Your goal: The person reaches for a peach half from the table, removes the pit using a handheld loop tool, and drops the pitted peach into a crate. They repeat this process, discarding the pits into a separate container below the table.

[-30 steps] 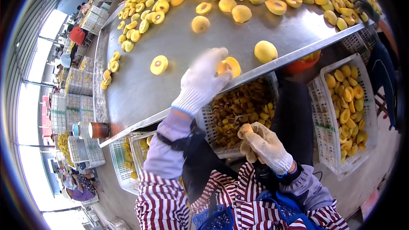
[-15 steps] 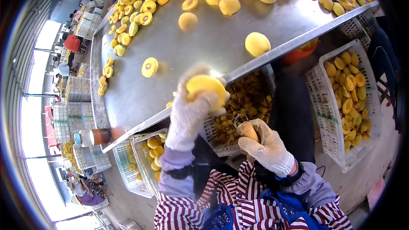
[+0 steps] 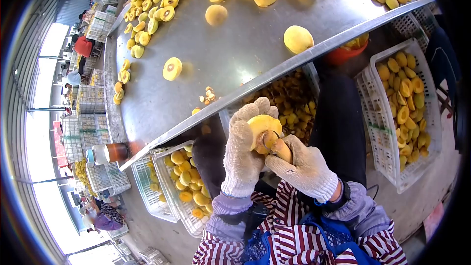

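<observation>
My gloved left hand (image 3: 240,152) holds a yellow peach half (image 3: 262,121), its cut face turned toward my right hand. Wrapped in my gloved right hand (image 3: 306,169) is a pitting tool with a thick wooden handle (image 3: 281,150). The tool's curved metal end meets the brown centre of the peach half. Both hands are close together in front of the metal table's edge. Below and beyond them, brownish-yellow peach scraps (image 3: 289,99) fill a crate, partly hidden by my hands.
Many peach halves are heaped along the far side of the metal table (image 3: 221,49). Small pit pieces (image 3: 209,95) lie near its edge. Crates of peaches stand to the left (image 3: 166,191) and right (image 3: 377,140). A red bucket (image 3: 346,55) sits under the table. Other people are far left.
My left hand has come down and toward me with the peach half, from above the table edge to my right hand. The tool now touches the fruit. Pit pieces on the table are now uncovered.
</observation>
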Demonstrator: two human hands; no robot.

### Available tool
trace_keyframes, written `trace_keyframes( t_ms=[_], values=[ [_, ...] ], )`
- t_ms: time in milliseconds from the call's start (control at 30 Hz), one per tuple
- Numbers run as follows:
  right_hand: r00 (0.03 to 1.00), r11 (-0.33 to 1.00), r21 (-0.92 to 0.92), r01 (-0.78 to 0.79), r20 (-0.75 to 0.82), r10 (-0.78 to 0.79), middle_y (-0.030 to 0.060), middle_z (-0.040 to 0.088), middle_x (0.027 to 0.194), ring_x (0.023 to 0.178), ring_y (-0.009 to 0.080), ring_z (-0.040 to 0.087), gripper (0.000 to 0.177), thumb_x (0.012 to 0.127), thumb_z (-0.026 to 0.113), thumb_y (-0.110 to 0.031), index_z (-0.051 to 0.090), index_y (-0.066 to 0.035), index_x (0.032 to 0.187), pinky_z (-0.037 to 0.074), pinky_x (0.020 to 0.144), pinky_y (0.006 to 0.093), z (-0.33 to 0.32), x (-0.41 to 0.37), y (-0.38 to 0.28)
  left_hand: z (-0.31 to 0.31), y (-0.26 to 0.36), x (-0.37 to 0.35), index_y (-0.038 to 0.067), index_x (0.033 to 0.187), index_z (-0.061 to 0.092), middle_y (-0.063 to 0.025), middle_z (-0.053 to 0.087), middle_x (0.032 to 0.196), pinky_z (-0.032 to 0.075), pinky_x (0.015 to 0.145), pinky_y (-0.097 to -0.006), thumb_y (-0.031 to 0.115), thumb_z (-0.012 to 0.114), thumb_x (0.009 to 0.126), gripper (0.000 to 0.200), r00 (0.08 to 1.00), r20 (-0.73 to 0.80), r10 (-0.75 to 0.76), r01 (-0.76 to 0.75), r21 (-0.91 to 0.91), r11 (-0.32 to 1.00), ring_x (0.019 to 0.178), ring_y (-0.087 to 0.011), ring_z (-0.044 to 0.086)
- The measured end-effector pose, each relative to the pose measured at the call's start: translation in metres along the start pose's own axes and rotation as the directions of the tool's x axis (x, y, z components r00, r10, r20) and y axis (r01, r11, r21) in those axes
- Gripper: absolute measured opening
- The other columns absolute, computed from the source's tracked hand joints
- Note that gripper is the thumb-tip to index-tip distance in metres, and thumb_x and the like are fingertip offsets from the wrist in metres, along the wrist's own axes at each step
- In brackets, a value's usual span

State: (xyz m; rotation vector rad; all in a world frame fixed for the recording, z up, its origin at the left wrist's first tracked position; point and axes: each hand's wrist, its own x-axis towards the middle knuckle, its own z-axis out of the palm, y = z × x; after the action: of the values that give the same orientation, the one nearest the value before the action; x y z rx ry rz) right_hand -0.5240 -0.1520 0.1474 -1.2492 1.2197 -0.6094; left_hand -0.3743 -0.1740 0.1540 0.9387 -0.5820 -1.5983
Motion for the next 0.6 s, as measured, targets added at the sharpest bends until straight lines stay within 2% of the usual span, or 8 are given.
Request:
trace_keyframes(
  t_ms=[33, 167, 300, 400, 433, 600],
  values=[
    [1.000, 1.000, 0.006, -0.004, 0.000, 0.004, 0.0178, 0.070, 0.085, 0.074, 0.0330, 0.071, 0.059, 0.088, 0.069, -0.047, 0.056, -0.002, 0.124, 0.057, 0.065, 0.0368, 0.000, 0.000, -0.001, 0.000, -0.003, 0.000, 0.006, 0.137, 0.045, -0.0155, 0.051, 0.141, 0.045, 0.107, -0.0465, 0.048, 0.060, 0.096, 0.060, 0.999, 0.014, 0.040, -0.041, 0.061, 0.997, 0.132, -0.0341, 0.049],
    [0.998, 0.998, -0.034, 0.051, -0.022, -0.052, 0.0185, 0.070, 0.085, 0.073, 0.0344, 0.071, 0.061, 0.090, 0.067, -0.047, 0.054, -0.002, 0.129, 0.057, 0.064, 0.0382, 0.001, -0.003, 0.005, 0.009, -0.012, -0.009, 0.005, 0.138, 0.043, -0.0173, 0.052, 0.140, 0.042, 0.109, -0.0469, 0.048, 0.059, 0.097, 0.061, 0.994, -0.032, 0.104, -0.101, 0.068, 0.993, 0.126, -0.0343, 0.054],
    [0.999, 0.999, 0.009, 0.040, 0.012, -0.040, 0.0188, 0.070, 0.086, 0.073, 0.0361, 0.070, 0.059, 0.091, 0.066, -0.046, 0.054, -0.002, 0.127, 0.057, 0.064, 0.0398, 0.002, -0.004, 0.008, 0.024, -0.019, -0.014, 0.002, 0.144, 0.040, -0.0185, 0.054, 0.137, 0.044, 0.109, -0.0476, 0.048, 0.054, 0.100, 0.065, 0.963, -0.005, 0.270, -0.264, 0.198, 0.944, 0.125, -0.0338, 0.055],
    [0.998, 0.996, 0.076, 0.041, 0.044, -0.044, 0.0194, 0.069, 0.088, 0.076, 0.0365, 0.070, 0.057, 0.091, 0.066, -0.046, 0.054, -0.002, 0.125, 0.057, 0.064, 0.0400, -0.001, -0.006, 0.003, 0.021, -0.005, -0.011, 0.002, 0.144, 0.040, -0.0195, 0.053, 0.138, 0.044, 0.108, -0.0477, 0.049, 0.054, 0.099, 0.066, 0.988, 0.073, 0.135, -0.147, 0.197, 0.969, 0.125, -0.0347, 0.055],
    [0.998, 0.994, 0.095, 0.062, 0.023, -0.064, 0.0195, 0.069, 0.089, 0.077, 0.0360, 0.070, 0.057, 0.091, 0.066, -0.046, 0.054, -0.002, 0.125, 0.057, 0.064, 0.0397, 0.002, -0.005, 0.007, 0.025, -0.006, -0.011, 0.002, 0.144, 0.041, -0.0201, 0.053, 0.138, 0.045, 0.107, -0.0475, 0.049, 0.054, 0.099, 0.067, 0.991, 0.031, 0.128, -0.132, 0.174, 0.976, 0.124, -0.0350, 0.056],
    [0.996, 0.993, 0.079, 0.090, 0.004, -0.091, 0.0185, 0.067, 0.094, 0.075, 0.0342, 0.069, 0.047, 0.094, 0.064, -0.041, 0.055, -0.005, 0.122, 0.057, 0.064, 0.0394, 0.001, -0.007, 0.008, 0.023, -0.019, -0.011, 0.001, 0.143, 0.042, -0.0204, 0.053, 0.138, 0.047, 0.106, -0.0468, 0.049, 0.053, 0.100, 0.066, 0.982, 0.019, 0.190, -0.191, 0.112, 0.975, 0.122, -0.0344, 0.058]
  ],
)
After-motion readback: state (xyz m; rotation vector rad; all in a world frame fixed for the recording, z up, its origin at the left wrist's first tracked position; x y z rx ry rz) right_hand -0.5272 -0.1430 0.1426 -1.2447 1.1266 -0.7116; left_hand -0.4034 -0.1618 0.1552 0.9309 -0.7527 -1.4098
